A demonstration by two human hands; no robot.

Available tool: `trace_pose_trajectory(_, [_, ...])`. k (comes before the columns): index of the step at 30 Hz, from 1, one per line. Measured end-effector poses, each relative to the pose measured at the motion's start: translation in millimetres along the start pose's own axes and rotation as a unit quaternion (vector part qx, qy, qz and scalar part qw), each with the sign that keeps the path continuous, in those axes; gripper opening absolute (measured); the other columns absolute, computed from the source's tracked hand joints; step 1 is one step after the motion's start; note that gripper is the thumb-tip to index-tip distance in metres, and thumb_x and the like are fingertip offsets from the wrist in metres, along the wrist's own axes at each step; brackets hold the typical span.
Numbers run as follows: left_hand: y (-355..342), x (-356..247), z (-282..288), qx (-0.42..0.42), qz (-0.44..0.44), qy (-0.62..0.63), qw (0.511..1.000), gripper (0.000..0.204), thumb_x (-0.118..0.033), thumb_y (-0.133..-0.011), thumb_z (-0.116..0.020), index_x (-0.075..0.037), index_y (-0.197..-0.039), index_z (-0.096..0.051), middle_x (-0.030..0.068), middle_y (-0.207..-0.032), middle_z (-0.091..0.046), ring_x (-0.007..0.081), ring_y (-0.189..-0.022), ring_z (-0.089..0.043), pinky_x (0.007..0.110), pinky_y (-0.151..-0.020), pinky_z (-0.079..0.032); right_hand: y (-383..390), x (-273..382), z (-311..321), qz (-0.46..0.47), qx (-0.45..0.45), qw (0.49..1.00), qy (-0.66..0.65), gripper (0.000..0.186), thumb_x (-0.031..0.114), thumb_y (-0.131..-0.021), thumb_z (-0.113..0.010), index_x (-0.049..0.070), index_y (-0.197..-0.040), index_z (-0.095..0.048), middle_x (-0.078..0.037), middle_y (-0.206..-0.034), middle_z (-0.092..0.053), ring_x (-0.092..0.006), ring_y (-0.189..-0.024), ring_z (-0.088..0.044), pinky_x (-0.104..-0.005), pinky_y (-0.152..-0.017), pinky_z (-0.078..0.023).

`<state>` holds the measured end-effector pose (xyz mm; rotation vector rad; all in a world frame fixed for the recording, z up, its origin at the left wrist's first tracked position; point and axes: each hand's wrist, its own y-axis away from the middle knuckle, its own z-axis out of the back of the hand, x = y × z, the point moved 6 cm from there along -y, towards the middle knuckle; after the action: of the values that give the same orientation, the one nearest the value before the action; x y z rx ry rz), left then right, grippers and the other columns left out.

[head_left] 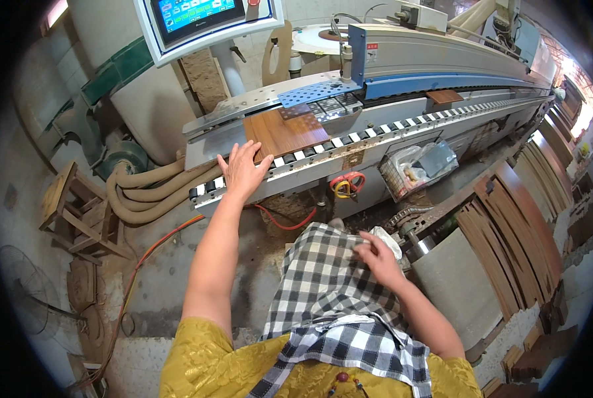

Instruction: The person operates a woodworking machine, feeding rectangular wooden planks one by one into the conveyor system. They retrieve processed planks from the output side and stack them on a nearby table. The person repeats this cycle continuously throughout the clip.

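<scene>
"What stands farthest left?"

"A wire fan (28, 292), then a wooden stool (74, 212) on the floor. Right of it, thick tan hoses (147, 211) curve toward the machine, and above them a lit control screen (200, 18) sits in a pale frame."

"And the left hand (244, 174)?"

"It reaches up to the machine with its fingers spread, the tips resting on the near left part of a brown board (286, 136). It isn't gripping; it lies loose against it."

"Where is the board exactly?"

"Flat at the left end of the machine, its near side along a row of black and white rollers (339, 141). Its far corner goes under a blue perforated plate (316, 93)."

"Next?"

"Red and yellow loops (347, 184) hang on the machine's front. Below and right of them is the right hand (380, 260), half curled and relaxed, nothing visible in it. It's over the checked apron (333, 278); I can't tell whether it touches the cloth. A white bundle (389, 242) is just beside it."

"And the far right?"

"A wire basket (399, 178) with plastic inside, a smaller brown board (445, 97) farther along the machine, then stacked brown panels (508, 229)."
</scene>
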<state>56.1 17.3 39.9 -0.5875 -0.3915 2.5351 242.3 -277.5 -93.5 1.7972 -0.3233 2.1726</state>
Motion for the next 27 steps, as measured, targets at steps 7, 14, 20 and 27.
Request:
trace_pose_trajectory(7, [-29.0,3.4,-1.7,0.020,0.029,0.027,0.999,0.050,-0.046,-0.076,-0.062,-0.013,-0.112,-0.058,0.0023,-0.125,-0.050,0.0224,-0.123,-0.038,0.060,-0.106,-0.008,92.0,1.3,5.2,0.123,-0.048,0.907,0.401,0.051,0.020,-0.079,-0.062,0.004,-0.124,-0.046,-0.019,-0.127,-0.045,-0.0371,-0.116,-0.041,-0.0462,-0.097,-0.034])
trace_pose_trajectory(14, [-22.8,4.3,-7.3,-0.026,0.026,0.021,0.999,0.052,-0.047,-0.075,-0.063,-0.012,-0.114,-0.057,0.0043,-0.130,-0.047,0.0271,-0.130,-0.030,0.058,-0.107,-0.008,94.3,-26.1,2.0,0.089,-0.073,0.905,0.410,0.049,0.021,-0.076,-0.063,0.007,-0.122,-0.051,-0.015,-0.134,-0.040,-0.0363,-0.123,-0.035,-0.0471,-0.102,-0.028])
trace_pose_trajectory(20, [-20.0,8.5,-10.0,-0.039,0.029,0.018,0.999,0.048,-0.046,-0.078,-0.060,-0.015,-0.114,-0.058,0.0066,-0.129,-0.049,0.0291,-0.129,-0.033,0.057,-0.106,-0.010,96.0,-21.9,4.9,0.096,-0.080,0.906,0.405,0.047,0.022,-0.077,-0.063,0.009,-0.121,-0.052,-0.014,-0.133,-0.041,-0.0347,-0.124,-0.036,-0.0452,-0.102,-0.029])
trace_pose_trajectory(27, [-19.8,20.0,-13.7,-0.050,-0.010,0.008,0.999,0.036,-0.037,-0.083,-0.057,-0.016,-0.113,-0.060,0.0080,-0.128,-0.051,0.0255,-0.122,-0.043,0.054,-0.102,-0.020,96.7,-29.5,8.8,0.087,-0.072,0.906,0.409,0.046,0.028,-0.084,-0.057,0.011,-0.126,-0.047,-0.011,-0.137,-0.038,-0.0315,-0.127,-0.034,-0.0451,-0.105,-0.027])
